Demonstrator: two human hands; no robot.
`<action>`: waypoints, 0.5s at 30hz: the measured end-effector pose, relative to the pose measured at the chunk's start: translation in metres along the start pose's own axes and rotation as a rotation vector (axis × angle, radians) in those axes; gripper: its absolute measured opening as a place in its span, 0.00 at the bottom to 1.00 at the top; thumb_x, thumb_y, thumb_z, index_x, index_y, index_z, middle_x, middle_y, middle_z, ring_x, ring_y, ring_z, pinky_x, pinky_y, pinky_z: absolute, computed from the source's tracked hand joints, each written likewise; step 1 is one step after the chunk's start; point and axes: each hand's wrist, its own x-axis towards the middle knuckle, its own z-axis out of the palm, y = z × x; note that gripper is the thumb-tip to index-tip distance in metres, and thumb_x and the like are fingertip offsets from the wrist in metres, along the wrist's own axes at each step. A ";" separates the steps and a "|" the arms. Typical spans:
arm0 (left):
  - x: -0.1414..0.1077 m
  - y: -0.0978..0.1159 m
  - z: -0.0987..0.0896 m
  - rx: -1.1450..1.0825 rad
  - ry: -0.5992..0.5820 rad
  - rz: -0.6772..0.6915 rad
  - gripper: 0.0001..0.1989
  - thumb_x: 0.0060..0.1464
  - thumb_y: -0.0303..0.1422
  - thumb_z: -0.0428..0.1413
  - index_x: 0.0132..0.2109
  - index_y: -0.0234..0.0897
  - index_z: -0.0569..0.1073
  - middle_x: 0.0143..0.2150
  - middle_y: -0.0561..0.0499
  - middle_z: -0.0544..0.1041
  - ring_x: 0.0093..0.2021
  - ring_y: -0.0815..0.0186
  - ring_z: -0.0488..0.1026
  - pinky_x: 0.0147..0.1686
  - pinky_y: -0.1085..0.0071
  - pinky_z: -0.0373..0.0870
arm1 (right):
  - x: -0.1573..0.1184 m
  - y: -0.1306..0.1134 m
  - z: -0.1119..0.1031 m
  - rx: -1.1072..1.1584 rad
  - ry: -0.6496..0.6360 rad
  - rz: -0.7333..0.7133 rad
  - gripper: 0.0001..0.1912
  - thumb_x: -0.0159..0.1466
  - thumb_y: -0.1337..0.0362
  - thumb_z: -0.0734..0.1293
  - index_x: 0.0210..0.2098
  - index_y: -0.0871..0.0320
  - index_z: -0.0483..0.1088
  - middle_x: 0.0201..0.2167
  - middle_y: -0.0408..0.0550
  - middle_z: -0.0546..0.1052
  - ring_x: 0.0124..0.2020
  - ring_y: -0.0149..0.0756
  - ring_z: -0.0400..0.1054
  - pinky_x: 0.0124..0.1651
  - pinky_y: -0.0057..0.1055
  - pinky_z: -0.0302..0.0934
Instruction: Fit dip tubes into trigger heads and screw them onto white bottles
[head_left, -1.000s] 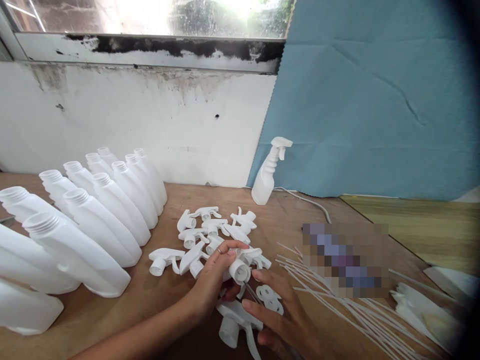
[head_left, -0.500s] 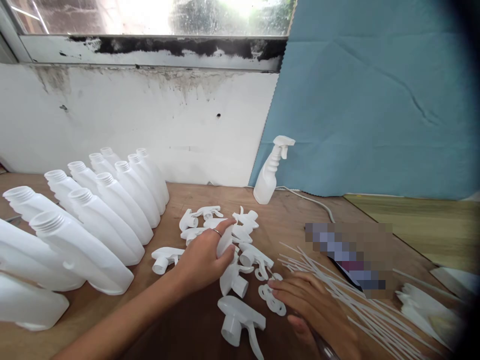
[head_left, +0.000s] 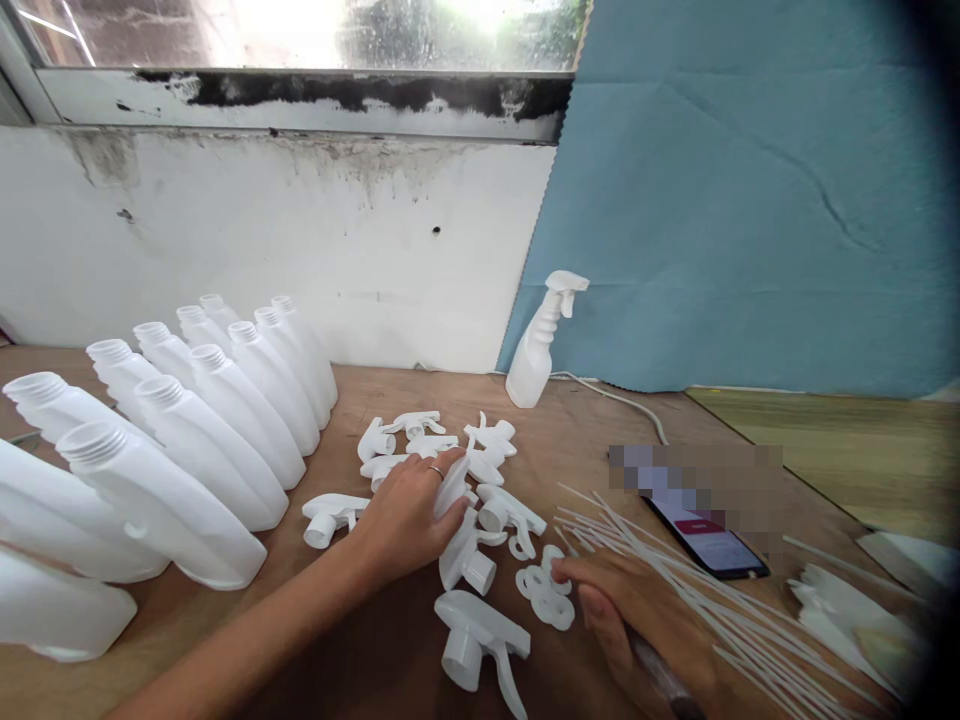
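- Left hand (head_left: 411, 512): pinches a white trigger head (head_left: 451, 488), centre frame.
- Right hand (head_left: 649, 600): curled around a dark-handled tool (head_left: 661, 678), lower right; withdrawn from a collar to the washers (head_left: 541, 592), lower centre-right.
- Result: tool and held head now stand apart.

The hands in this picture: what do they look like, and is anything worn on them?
They are human hands without gloves. The left hand wears a thin, silvery ring on one finger; no ring shows on the right hand. No sleeves are visible.
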 end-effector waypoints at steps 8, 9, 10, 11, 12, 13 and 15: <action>0.002 -0.011 0.009 0.090 0.109 0.092 0.25 0.62 0.36 0.52 0.64 0.34 0.62 0.52 0.40 0.70 0.52 0.50 0.67 0.53 0.53 0.65 | 0.070 0.116 0.008 -0.265 0.087 0.308 0.13 0.66 0.54 0.61 0.37 0.55 0.71 0.29 0.48 0.71 0.31 0.44 0.67 0.38 0.40 0.63; 0.002 -0.011 0.008 0.081 0.132 0.099 0.25 0.62 0.36 0.52 0.63 0.34 0.62 0.52 0.40 0.69 0.53 0.50 0.67 0.53 0.54 0.65 | 0.084 0.133 0.011 -0.291 0.125 0.372 0.16 0.64 0.52 0.62 0.42 0.58 0.71 0.34 0.52 0.71 0.35 0.46 0.68 0.42 0.42 0.63; 0.002 -0.011 0.007 0.070 0.154 0.106 0.24 0.62 0.35 0.52 0.63 0.34 0.62 0.53 0.40 0.68 0.53 0.51 0.66 0.53 0.54 0.65 | 0.098 0.150 0.015 -0.311 0.153 0.439 0.22 0.62 0.50 0.65 0.46 0.61 0.70 0.39 0.56 0.71 0.39 0.49 0.68 0.45 0.44 0.63; 0.002 -0.010 0.006 0.062 0.176 0.111 0.23 0.62 0.35 0.52 0.63 0.34 0.63 0.53 0.39 0.68 0.54 0.51 0.66 0.54 0.54 0.65 | 0.110 0.164 0.021 -0.322 0.170 0.508 0.29 0.59 0.49 0.68 0.51 0.64 0.67 0.43 0.60 0.70 0.43 0.51 0.68 0.47 0.45 0.62; 0.002 -0.009 0.005 0.056 0.198 0.115 0.22 0.63 0.34 0.51 0.62 0.34 0.64 0.54 0.39 0.67 0.54 0.51 0.65 0.54 0.54 0.65 | 0.120 0.176 0.027 -0.328 0.173 0.570 0.35 0.56 0.48 0.70 0.54 0.67 0.65 0.47 0.63 0.70 0.45 0.54 0.67 0.48 0.45 0.62; 0.002 -0.008 0.004 0.051 0.218 0.119 0.21 0.63 0.33 0.51 0.61 0.33 0.65 0.54 0.39 0.67 0.54 0.51 0.65 0.54 0.53 0.64 | 0.129 0.186 0.034 -0.329 0.168 0.622 0.41 0.53 0.46 0.73 0.56 0.68 0.63 0.50 0.66 0.68 0.48 0.55 0.66 0.49 0.45 0.62; 0.002 -0.006 0.001 0.042 0.250 0.130 0.18 0.63 0.32 0.51 0.58 0.33 0.66 0.54 0.39 0.67 0.55 0.51 0.65 0.55 0.53 0.64 | 0.141 0.198 0.047 -0.321 0.150 0.703 0.46 0.49 0.44 0.75 0.56 0.68 0.63 0.52 0.68 0.67 0.50 0.56 0.66 0.49 0.44 0.61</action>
